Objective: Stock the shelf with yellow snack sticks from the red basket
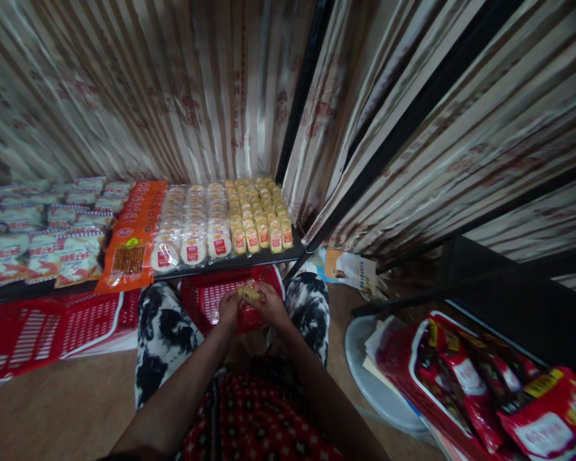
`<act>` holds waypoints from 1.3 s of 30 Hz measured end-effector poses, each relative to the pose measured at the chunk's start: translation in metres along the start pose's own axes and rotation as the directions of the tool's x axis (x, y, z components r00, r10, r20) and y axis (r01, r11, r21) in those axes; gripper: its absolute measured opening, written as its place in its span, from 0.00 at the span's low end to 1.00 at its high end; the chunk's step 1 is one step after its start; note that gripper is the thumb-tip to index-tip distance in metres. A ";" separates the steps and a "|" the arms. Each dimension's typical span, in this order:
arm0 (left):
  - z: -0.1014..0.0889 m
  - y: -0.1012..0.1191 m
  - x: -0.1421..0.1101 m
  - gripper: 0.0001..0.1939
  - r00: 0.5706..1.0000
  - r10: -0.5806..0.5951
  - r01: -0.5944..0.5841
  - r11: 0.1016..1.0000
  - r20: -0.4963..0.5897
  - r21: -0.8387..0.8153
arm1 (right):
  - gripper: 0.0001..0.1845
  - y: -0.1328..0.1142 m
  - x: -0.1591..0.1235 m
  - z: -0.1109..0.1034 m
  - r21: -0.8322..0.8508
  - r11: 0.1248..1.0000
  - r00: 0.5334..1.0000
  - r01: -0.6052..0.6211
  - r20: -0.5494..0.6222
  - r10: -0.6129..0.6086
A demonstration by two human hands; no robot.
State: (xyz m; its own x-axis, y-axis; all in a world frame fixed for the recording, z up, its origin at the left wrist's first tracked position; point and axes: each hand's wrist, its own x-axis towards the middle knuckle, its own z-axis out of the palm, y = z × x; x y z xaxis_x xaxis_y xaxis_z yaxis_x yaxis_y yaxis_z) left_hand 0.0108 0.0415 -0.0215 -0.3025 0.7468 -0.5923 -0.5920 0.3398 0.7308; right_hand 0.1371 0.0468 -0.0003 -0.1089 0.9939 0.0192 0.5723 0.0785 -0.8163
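Between my knees, my left hand (pixel 229 308) and my right hand (pixel 271 303) hold one small yellow wrapped snack (pixel 250 294) from either side. My fingers are closed at its two ends. Below the hands is a red plastic basket (pixel 205 291), partly hidden by my arms and legs. On the dark shelf (pixel 211 264) just ahead stand rows of similar yellow wrapped snacks (pixel 262 218). Left of these lie round white wrapped cakes (pixel 193 246) with red labels. The print on the held snack is too blurred to read.
Further left are an orange snack packet (pixel 129 240) and several white snack bags (pixel 79 253). Another red basket (pixel 43 330) sits under the shelf. At right, red bags (pixel 470 378) fill a basket beside a grey round lid or stool top (pixel 379 384). Dark metal bars (pixel 393 134) cross before curtains.
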 end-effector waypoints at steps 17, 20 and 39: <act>0.004 0.011 -0.012 0.07 0.984 -0.076 0.079 0.997 0.162 -0.011 | 0.22 -0.019 -0.031 0.015 -0.304 0.922 0.970 0.240 0.049 -0.237; 0.003 0.012 -0.013 0.07 0.979 -0.086 0.092 0.995 0.185 -0.026 | 0.21 -0.019 -0.035 0.019 -0.361 0.910 0.978 0.204 0.033 -0.207; 0.014 0.020 -0.022 0.07 0.988 -0.011 0.005 0.999 0.155 0.040 | 0.17 -0.012 -0.043 0.027 -0.333 0.919 0.976 0.212 0.027 -0.215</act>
State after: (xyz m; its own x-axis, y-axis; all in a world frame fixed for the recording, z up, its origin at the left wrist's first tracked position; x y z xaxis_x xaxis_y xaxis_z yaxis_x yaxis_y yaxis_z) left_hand 0.0159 0.0399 0.0107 -0.1769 0.8225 -0.5405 -0.5630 0.3659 0.7411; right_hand 0.1134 0.0010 -0.0068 -0.2514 0.9512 0.1788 0.7733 0.3085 -0.5539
